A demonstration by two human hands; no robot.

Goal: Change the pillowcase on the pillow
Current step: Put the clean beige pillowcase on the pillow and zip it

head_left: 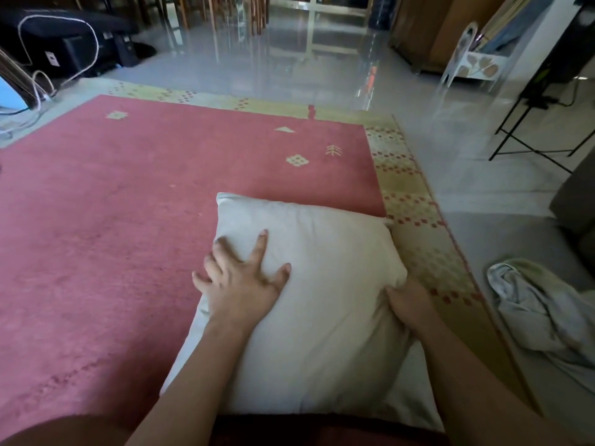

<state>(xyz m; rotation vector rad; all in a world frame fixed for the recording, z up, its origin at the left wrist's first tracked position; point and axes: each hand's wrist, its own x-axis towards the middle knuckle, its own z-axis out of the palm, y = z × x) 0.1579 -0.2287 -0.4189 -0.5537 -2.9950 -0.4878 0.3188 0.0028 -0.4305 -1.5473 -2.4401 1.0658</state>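
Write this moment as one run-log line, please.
pillow on rug | left hand pressing flat on top | right hand gripping right edge | crumpled cloth on floor at right

A single wide camera rides on the person's head, tipped forward and down. The plump white fabric pillow [322,284] lies close beneath it, with the pink woven rug [128,220] and glossy grey floor [289,69] stretching away beyond.

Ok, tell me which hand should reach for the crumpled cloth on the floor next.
Right, probably. The right hand grips the pillow at its right edge, on the side where the crumpled cloth lies; the left hand presses flat on the pillow's left part and can steady it.
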